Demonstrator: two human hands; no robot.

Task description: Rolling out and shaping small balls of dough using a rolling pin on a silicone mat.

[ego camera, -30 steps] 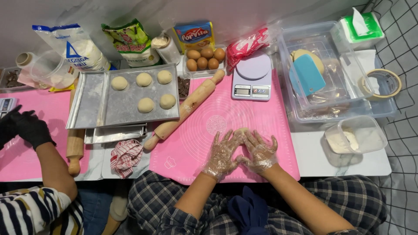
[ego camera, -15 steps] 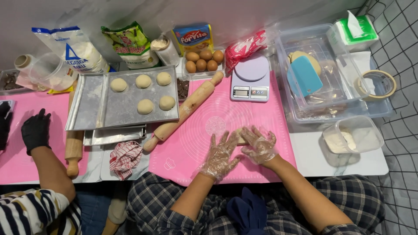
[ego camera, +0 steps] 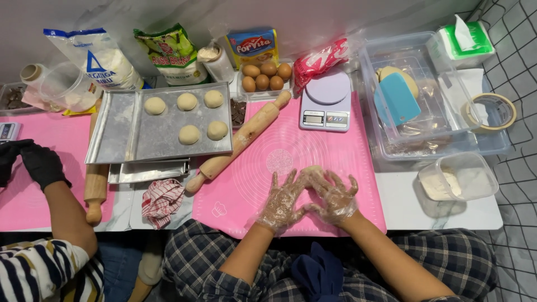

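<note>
A person in thin clear plastic gloves cups a small pale ball of dough (ego camera: 311,173) between both hands over a pink silicone mat (ego camera: 335,154) on a white table (ego camera: 442,215); the left hand (ego camera: 279,202) presses in from one side with its fingers (ego camera: 275,184) spread and raised, while the right hand (ego camera: 334,196) curves around the other side, fingers (ego camera: 338,182) bent loosely over the dough, so neither hand is clenched shut. The dough sits near the front middle of the mat, touching both palms and partly hidden by them. A wooden rolling pin (ego camera: 240,141) lies slantwise across the mat's far left corner, just beside a metal baking tray (ego camera: 123,140) that carries five rounded dough balls (ego camera: 189,134). A lilac kitchen scale (ego camera: 326,100) stands at the mat's far edge, with a tray of brown eggs (ego camera: 267,75) behind it. To the right, a clear plastic tub (ego camera: 380,67) holds a blue scraper (ego camera: 397,99). A red-and-white checked cloth (ego camera: 161,200) lies bunched at the table's near edge. At far left, a co-worker's black-gloved hand (ego camera: 40,165) rests over a second pink mat (ego camera: 22,196).
</note>
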